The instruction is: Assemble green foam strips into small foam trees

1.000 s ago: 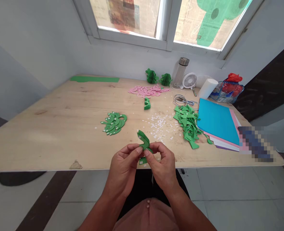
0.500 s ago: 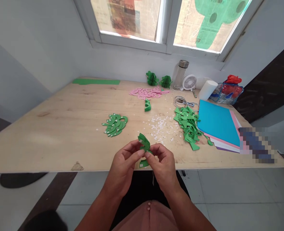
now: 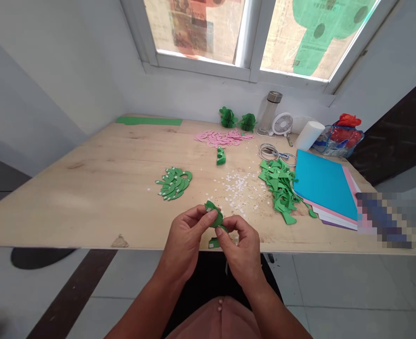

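Observation:
Above the table's front edge, my left hand (image 3: 190,238) pinches a small bundle of green paper cutouts (image 3: 216,218) between thumb and fingers. My right hand (image 3: 239,245) grips the lower right side of the same bundle with thumb and forefinger. Another green paper piece with a white patch (image 3: 213,243) shows just below, near the table edge; how it lies is partly hidden. Farther left lies a pile of curved green cutouts (image 3: 174,184) with white tabs. A small stack of green cutouts (image 3: 221,156) stands beyond my hands.
White paper bits (image 3: 239,186) are scattered on the table (image 3: 88,188). Green scraps (image 3: 280,188), scissors (image 3: 284,155) and blue sheets (image 3: 324,183) lie to the right. Pink cutouts (image 3: 224,138), a bottle (image 3: 269,113), a small fan (image 3: 282,124) and a white roll (image 3: 309,135) are farther back.
The view has shifted slightly, so the scene sits a little farther right. Both hands keep hold of the green bundle, whose top now looks more folded over and turned toward me.

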Tool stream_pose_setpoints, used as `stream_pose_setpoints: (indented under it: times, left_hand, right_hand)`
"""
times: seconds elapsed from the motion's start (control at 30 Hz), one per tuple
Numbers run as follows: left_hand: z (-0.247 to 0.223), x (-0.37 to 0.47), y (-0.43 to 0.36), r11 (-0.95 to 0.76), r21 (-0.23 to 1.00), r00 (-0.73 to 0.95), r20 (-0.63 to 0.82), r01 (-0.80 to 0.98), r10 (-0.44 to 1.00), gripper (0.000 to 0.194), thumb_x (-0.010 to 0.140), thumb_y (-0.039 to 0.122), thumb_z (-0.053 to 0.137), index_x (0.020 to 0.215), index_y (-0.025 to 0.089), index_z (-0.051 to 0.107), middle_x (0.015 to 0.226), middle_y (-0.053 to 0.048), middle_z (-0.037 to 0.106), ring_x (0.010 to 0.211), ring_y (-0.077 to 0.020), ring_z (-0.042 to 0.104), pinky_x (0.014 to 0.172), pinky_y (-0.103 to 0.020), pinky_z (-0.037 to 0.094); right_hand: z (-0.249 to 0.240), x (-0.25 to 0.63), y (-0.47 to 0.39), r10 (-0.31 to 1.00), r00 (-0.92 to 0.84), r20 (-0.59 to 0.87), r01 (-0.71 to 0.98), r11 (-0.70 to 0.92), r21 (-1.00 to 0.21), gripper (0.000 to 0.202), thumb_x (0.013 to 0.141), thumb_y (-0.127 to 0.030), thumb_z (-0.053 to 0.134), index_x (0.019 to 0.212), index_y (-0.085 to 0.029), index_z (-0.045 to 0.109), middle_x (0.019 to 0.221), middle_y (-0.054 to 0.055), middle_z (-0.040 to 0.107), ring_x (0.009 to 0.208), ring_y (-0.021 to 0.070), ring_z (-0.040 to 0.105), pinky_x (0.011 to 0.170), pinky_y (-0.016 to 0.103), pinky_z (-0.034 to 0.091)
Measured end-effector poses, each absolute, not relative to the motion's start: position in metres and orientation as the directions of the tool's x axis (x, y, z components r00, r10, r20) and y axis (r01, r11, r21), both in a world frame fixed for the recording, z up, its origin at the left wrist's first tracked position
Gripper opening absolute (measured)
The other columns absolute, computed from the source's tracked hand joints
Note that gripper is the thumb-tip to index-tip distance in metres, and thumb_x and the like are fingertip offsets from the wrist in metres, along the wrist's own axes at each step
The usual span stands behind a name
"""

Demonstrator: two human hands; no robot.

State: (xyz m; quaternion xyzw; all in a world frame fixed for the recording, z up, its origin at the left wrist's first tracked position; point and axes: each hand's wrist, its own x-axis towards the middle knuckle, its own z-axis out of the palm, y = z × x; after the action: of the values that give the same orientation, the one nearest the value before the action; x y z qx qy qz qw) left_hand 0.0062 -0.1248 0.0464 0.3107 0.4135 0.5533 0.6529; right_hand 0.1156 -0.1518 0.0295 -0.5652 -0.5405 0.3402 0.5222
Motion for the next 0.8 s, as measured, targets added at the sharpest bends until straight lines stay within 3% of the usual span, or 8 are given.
stream_pose_setpoints:
  times: [0.3, 0.4, 0.53, 0.67, 0.8]
  left_hand:
    - [0.0498, 0.0070, -0.1246, 0.223, 0.829, 0.088, -0.207, -0.512, 0.974, 0.016, 0.067, 0.025, 0.077, 0.063, 0.015, 0.064, 0.064, 0.002, 0.059, 0.065, -0.0092, 0.049, 0.068, -0.021, 0.040]
    - [0.0511, 0.0028, -0.1238, 0.228, 0.847, 0.121, -0.194, -0.480, 0.973, 0.016, 0.064, 0.024, 0.079, 0.074, 0.015, 0.069, 0.074, -0.001, 0.063, 0.072, -0.0105, 0.053, 0.072, -0.021, 0.041]
    - [0.0509, -0.0009, -0.1217, 0.220, 0.859, 0.155, -0.166, -0.462, 0.974, 0.036, 0.061, 0.023, 0.080, 0.095, 0.017, 0.071, 0.082, -0.002, 0.066, 0.078, -0.0126, 0.055, 0.074, -0.023, 0.042]
    - [0.0494, 0.0003, -0.1190, 0.146, 0.895, 0.032, -0.146, -0.421, 0.989, 0.016, 0.067, 0.027, 0.076, 0.077, 0.015, 0.071, 0.073, -0.001, 0.064, 0.070, -0.0116, 0.055, 0.071, -0.023, 0.042]
    - [0.0495, 0.0013, -0.1181, 0.136, 0.892, 0.022, -0.140, -0.432, 0.990, 0.014, 0.070, 0.028, 0.073, 0.069, 0.015, 0.068, 0.066, -0.001, 0.062, 0.066, -0.0119, 0.053, 0.066, -0.024, 0.042]
  right_hand:
    - [0.0280, 0.1163, -0.1504, 0.980, 0.173, 0.094, 0.165, 0.065, -0.984, 0.006, 0.074, -0.024, 0.061, 0.075, -0.018, 0.062, 0.069, 0.000, 0.062, 0.067, 0.0154, 0.056, 0.066, 0.029, 0.045]
    - [0.0252, 0.1166, -0.1494, 0.984, 0.167, 0.056, 0.119, 0.036, -0.992, 0.008, 0.074, -0.025, 0.062, 0.076, -0.017, 0.062, 0.070, 0.001, 0.062, 0.067, 0.0156, 0.056, 0.065, 0.029, 0.044]
    - [0.0221, 0.1173, -0.1492, 0.985, 0.168, 0.039, 0.100, 0.022, -0.995, 0.008, 0.074, -0.025, 0.062, 0.076, -0.017, 0.062, 0.069, 0.000, 0.061, 0.067, 0.0154, 0.055, 0.065, 0.030, 0.043]
    - [0.0221, 0.1179, -0.1503, 0.987, 0.159, 0.029, 0.099, 0.014, -0.995, 0.007, 0.073, -0.024, 0.062, 0.074, -0.017, 0.062, 0.068, 0.000, 0.060, 0.066, 0.0152, 0.054, 0.065, 0.029, 0.043]
    - [0.0227, 0.1186, -0.1512, 0.989, 0.147, 0.020, 0.102, 0.005, -0.995, 0.006, 0.073, -0.023, 0.061, 0.075, -0.018, 0.062, 0.068, -0.001, 0.060, 0.067, 0.0150, 0.054, 0.066, 0.029, 0.042]
